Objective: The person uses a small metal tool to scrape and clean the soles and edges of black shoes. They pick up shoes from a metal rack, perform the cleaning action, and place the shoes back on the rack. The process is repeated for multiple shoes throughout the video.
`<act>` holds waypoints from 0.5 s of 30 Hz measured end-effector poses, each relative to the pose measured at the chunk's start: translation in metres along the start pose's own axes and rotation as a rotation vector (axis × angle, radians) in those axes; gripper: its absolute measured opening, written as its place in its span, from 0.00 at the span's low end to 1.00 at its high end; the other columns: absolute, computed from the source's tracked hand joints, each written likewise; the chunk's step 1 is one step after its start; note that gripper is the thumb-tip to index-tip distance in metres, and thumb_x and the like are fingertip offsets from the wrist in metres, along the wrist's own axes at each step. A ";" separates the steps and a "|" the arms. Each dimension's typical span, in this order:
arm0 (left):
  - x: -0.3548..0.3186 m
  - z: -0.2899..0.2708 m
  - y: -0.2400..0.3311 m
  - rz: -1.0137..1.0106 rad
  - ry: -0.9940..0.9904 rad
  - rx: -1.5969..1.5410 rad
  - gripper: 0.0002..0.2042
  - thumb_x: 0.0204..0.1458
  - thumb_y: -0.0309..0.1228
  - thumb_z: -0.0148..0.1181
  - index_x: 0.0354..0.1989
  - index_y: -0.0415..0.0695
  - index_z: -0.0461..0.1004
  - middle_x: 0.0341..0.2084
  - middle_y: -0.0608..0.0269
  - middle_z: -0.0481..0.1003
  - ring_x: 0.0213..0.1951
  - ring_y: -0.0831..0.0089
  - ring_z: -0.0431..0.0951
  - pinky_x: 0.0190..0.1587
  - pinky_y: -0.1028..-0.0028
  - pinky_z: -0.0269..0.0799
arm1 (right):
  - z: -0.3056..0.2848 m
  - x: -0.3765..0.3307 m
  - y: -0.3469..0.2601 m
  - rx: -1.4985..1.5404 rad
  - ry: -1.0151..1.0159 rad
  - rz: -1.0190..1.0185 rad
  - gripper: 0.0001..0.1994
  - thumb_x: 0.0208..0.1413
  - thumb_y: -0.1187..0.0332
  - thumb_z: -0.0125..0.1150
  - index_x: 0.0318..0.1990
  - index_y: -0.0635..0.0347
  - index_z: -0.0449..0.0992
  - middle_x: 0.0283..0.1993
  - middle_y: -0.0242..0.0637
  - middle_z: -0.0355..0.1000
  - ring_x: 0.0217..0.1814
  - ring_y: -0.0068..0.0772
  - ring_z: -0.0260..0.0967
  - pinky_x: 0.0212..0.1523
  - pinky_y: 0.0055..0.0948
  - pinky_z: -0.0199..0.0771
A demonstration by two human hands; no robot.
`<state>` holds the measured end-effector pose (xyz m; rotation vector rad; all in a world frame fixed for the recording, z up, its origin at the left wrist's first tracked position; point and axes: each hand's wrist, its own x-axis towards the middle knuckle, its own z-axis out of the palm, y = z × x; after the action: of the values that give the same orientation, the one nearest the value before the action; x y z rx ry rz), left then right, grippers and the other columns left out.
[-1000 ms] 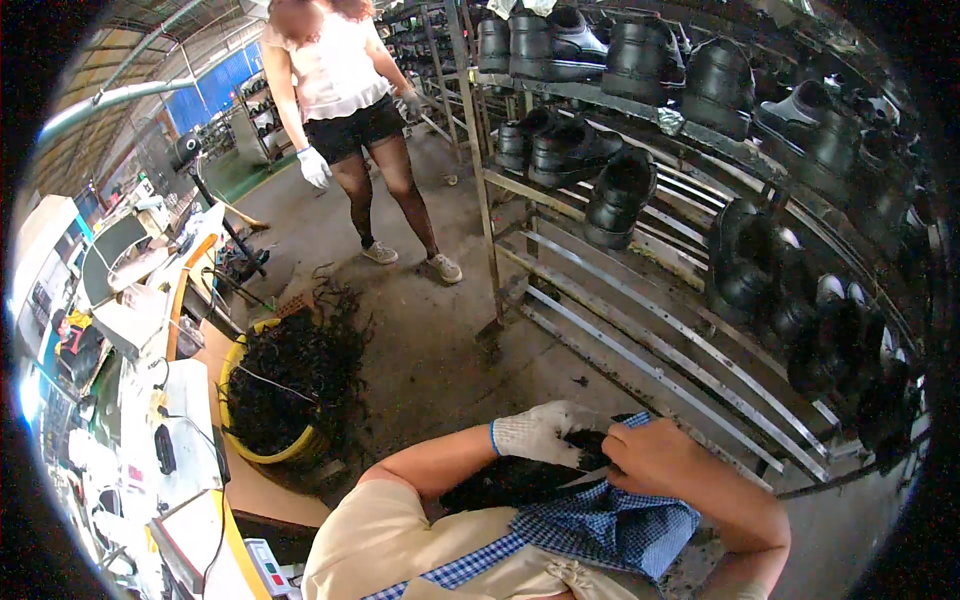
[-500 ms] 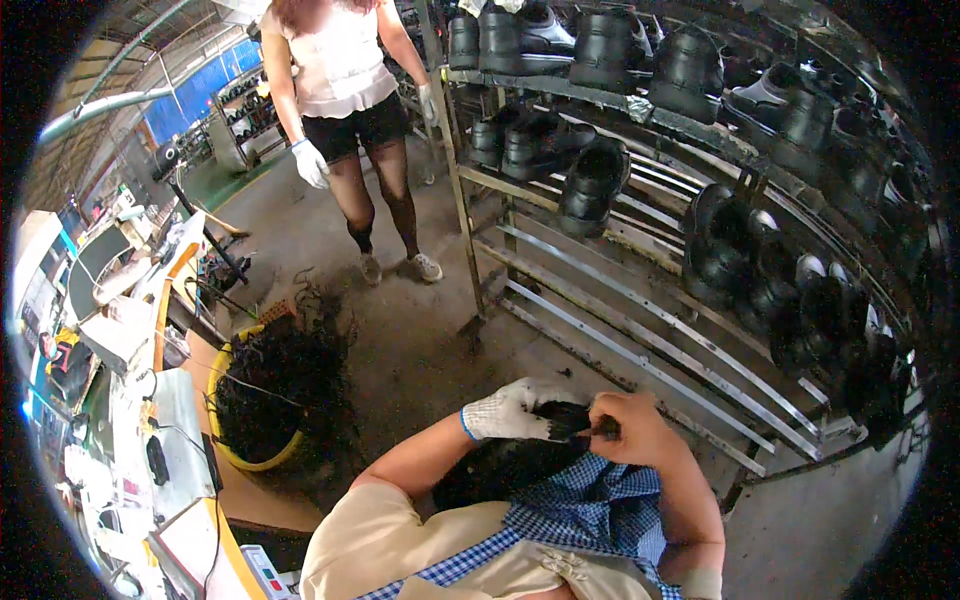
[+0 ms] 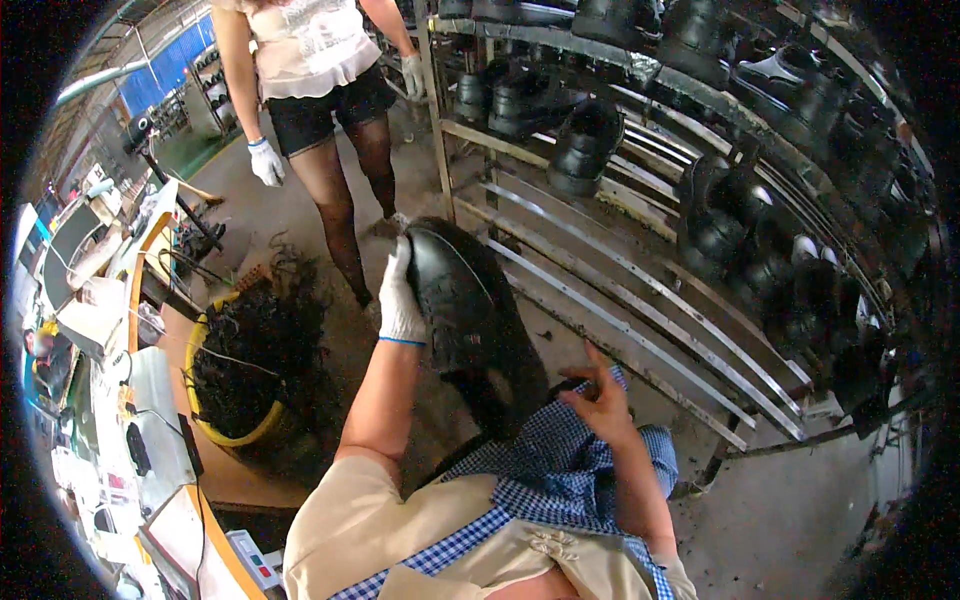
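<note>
My left hand, in a white knit glove with a blue cuff edge, grips a large black shoe by its side. The shoe has a shiny, smooth surface and is tilted, its lower end close to my blue-and-white checked apron. To the right of the shoe and apart from it is my bare right hand, its index finger stretched out and the others loosely bent. A small dark patch shows beside those fingers, too unclear to name.
At the right stands a metal rack with black shoes on its upper shelves. Left is a yellow-rimmed tub heaped with black scraps. A cluttered workbench runs along the left. A person in white gloves stands ahead.
My left hand has moved up and forward to the left, bringing the black shoe into full view. My right hand has come away from it, lower, and its pinch has loosened.
</note>
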<state>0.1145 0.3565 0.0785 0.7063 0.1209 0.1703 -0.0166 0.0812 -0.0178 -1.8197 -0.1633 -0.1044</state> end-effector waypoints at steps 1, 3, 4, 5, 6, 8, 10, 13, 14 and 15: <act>-0.003 0.006 0.001 -0.058 0.003 -0.075 0.19 0.56 0.46 0.56 0.49 0.45 0.72 0.43 0.59 0.76 0.41 0.61 0.78 0.46 0.61 0.75 | 0.005 -0.005 -0.009 -0.118 -0.062 0.074 0.40 0.42 0.74 0.68 0.65 0.57 0.55 0.39 0.42 0.74 0.41 0.41 0.73 0.45 0.33 0.72; -0.007 0.013 0.001 -0.097 0.021 -0.136 0.20 0.56 0.46 0.56 0.49 0.45 0.71 0.44 0.58 0.76 0.42 0.60 0.77 0.47 0.60 0.75 | 0.014 -0.011 -0.019 -0.347 -0.198 0.219 0.50 0.40 0.72 0.71 0.70 0.55 0.44 0.45 0.48 0.75 0.46 0.46 0.74 0.47 0.34 0.73; -0.010 0.018 -0.002 -0.087 0.033 -0.123 0.20 0.56 0.46 0.56 0.49 0.45 0.71 0.44 0.57 0.75 0.43 0.59 0.77 0.47 0.59 0.75 | 0.019 -0.012 -0.010 -0.327 -0.100 0.083 0.51 0.38 0.71 0.72 0.70 0.55 0.44 0.46 0.50 0.74 0.47 0.48 0.73 0.47 0.34 0.74; -0.011 0.019 -0.005 -0.079 0.043 -0.110 0.20 0.56 0.46 0.56 0.49 0.45 0.71 0.44 0.57 0.75 0.43 0.59 0.77 0.47 0.59 0.75 | 0.025 -0.011 0.007 -0.308 -0.002 -0.051 0.52 0.37 0.70 0.73 0.70 0.55 0.44 0.48 0.52 0.73 0.49 0.50 0.73 0.48 0.34 0.74; -0.010 0.017 -0.008 -0.084 0.021 -0.108 0.20 0.56 0.46 0.56 0.50 0.44 0.71 0.44 0.57 0.75 0.44 0.59 0.77 0.47 0.59 0.75 | 0.028 -0.010 0.016 -0.287 0.097 -0.188 0.53 0.36 0.69 0.75 0.70 0.55 0.44 0.49 0.54 0.72 0.51 0.52 0.72 0.49 0.34 0.74; -0.006 0.007 -0.015 -0.097 -0.025 -0.107 0.20 0.56 0.45 0.55 0.51 0.44 0.70 0.44 0.57 0.75 0.44 0.59 0.76 0.47 0.59 0.75 | 0.025 -0.016 0.023 -0.116 0.058 -0.190 0.53 0.37 0.71 0.75 0.70 0.58 0.43 0.60 0.52 0.63 0.61 0.47 0.64 0.59 0.37 0.65; -0.008 0.002 -0.014 0.068 -0.181 -0.005 0.23 0.54 0.37 0.59 0.57 0.41 0.65 0.49 0.56 0.73 0.49 0.63 0.74 0.53 0.64 0.71 | 0.026 -0.013 0.025 0.046 0.068 -0.340 0.55 0.38 0.75 0.75 0.70 0.61 0.39 0.67 0.47 0.55 0.66 0.40 0.57 0.66 0.36 0.56; -0.015 0.002 -0.005 0.271 -0.378 0.196 0.32 0.47 0.25 0.61 0.63 0.37 0.59 0.56 0.55 0.68 0.57 0.66 0.68 0.61 0.68 0.62 | 0.012 -0.015 0.026 0.222 0.065 -0.238 0.48 0.42 0.72 0.71 0.69 0.59 0.44 0.70 0.45 0.50 0.70 0.42 0.51 0.69 0.41 0.50; -0.015 -0.001 -0.005 0.273 -0.414 0.215 0.32 0.46 0.24 0.61 0.63 0.37 0.59 0.56 0.56 0.68 0.57 0.66 0.68 0.61 0.68 0.62 | 0.012 -0.013 0.024 0.210 0.102 -0.242 0.47 0.44 0.72 0.70 0.69 0.59 0.44 0.70 0.45 0.50 0.70 0.42 0.51 0.69 0.41 0.51; -0.015 -0.003 -0.005 0.276 -0.452 0.234 0.33 0.45 0.24 0.61 0.62 0.37 0.59 0.55 0.56 0.68 0.57 0.66 0.68 0.61 0.68 0.61 | 0.011 -0.010 0.021 0.198 0.140 -0.246 0.46 0.45 0.72 0.69 0.69 0.59 0.44 0.70 0.45 0.50 0.70 0.42 0.52 0.69 0.41 0.51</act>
<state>0.0997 0.3514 0.0733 0.9775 -0.3959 0.2583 -0.0231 0.0864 -0.0421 -1.5834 -0.2881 -0.3754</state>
